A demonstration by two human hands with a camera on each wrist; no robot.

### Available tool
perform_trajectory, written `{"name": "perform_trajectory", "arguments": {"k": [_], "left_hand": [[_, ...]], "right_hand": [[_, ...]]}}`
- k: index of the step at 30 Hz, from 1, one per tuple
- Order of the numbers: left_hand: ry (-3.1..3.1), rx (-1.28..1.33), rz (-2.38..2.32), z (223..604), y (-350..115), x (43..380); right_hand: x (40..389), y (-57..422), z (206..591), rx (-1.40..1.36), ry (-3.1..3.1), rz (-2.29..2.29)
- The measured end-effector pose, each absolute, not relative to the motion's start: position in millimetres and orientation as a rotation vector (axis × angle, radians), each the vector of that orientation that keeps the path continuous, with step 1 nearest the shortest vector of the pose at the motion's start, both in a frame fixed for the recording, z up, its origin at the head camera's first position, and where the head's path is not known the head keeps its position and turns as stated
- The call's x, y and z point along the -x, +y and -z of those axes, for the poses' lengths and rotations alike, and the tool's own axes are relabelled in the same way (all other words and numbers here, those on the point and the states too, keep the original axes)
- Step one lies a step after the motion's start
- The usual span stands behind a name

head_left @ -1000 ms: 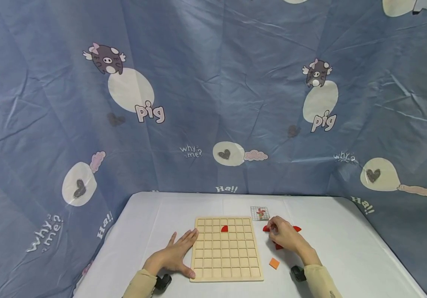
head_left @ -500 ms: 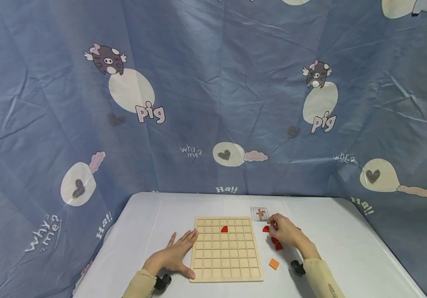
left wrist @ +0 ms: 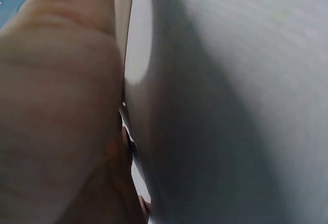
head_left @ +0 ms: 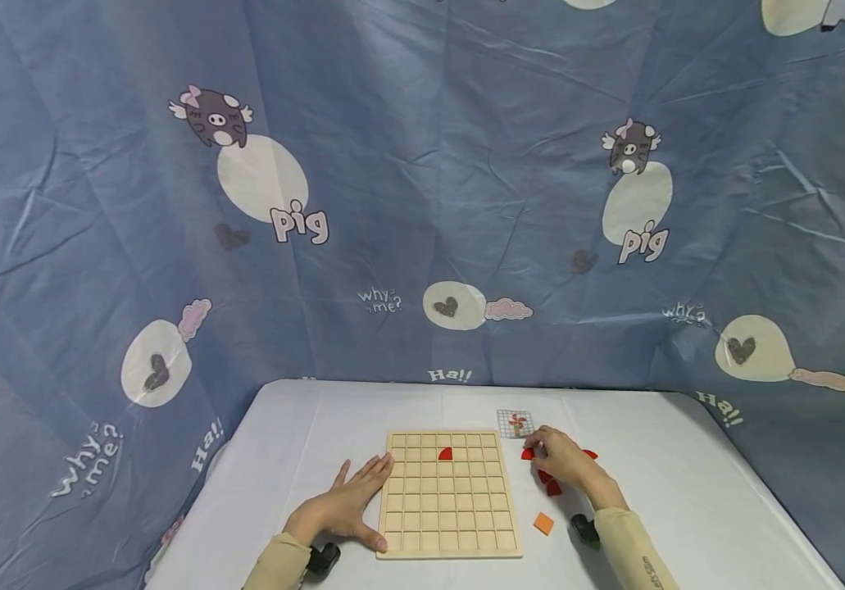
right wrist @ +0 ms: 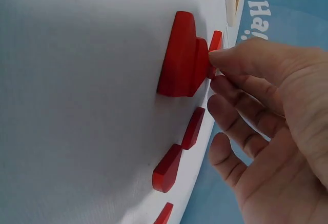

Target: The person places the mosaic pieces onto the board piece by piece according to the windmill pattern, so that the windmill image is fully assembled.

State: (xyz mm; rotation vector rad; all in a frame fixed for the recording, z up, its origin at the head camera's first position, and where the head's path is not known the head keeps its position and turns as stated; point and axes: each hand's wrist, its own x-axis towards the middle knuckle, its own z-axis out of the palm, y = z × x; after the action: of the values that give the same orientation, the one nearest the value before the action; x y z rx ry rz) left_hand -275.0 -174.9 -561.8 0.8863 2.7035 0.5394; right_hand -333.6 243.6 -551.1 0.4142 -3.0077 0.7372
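Observation:
My left hand (head_left: 348,504) lies spread at the left edge of a wooden grid board (head_left: 447,498), its fingertips and thumb resting on the rim. A red quarter-circle piece (head_left: 446,454) sits in a cell of the board's second row. Right of the board, my right hand (head_left: 565,459) hovers over several red pieces, thumb and index finger pinching at a small red piece (right wrist: 215,44); its other fingers are loosely bent. Just beyond that thumb tip, two red pieces (right wrist: 177,60) overlap in the right wrist view. More red pieces (right wrist: 168,168) lie on the cloth beside the hand.
A clear card with a printed grid and a small picture (head_left: 515,424) lies beyond the board's top right corner. An orange square piece (head_left: 543,524) is on the white cloth near the board's lower right. A blue patterned curtain (head_left: 422,205) hangs behind the table.
My right hand has shifted slightly among the red pieces, so more of those below it show. The left hand and board have stayed put.

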Motion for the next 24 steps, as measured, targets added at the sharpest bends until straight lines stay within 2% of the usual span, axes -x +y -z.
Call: {"name": "perform_trajectory", "arguments": {"k": [13,24], "left_hand": [[2.683,-0.889,-0.550,559.3,-174.2,270.9],[2.684,-0.880,-0.558,563.7,-175.3,274.8]], "right_hand": [[330.9,240.6,554.4,-0.388,-3.012,-0.748],[330.1,242.1,551.4,-0.568,-2.943,-0.707]]}}
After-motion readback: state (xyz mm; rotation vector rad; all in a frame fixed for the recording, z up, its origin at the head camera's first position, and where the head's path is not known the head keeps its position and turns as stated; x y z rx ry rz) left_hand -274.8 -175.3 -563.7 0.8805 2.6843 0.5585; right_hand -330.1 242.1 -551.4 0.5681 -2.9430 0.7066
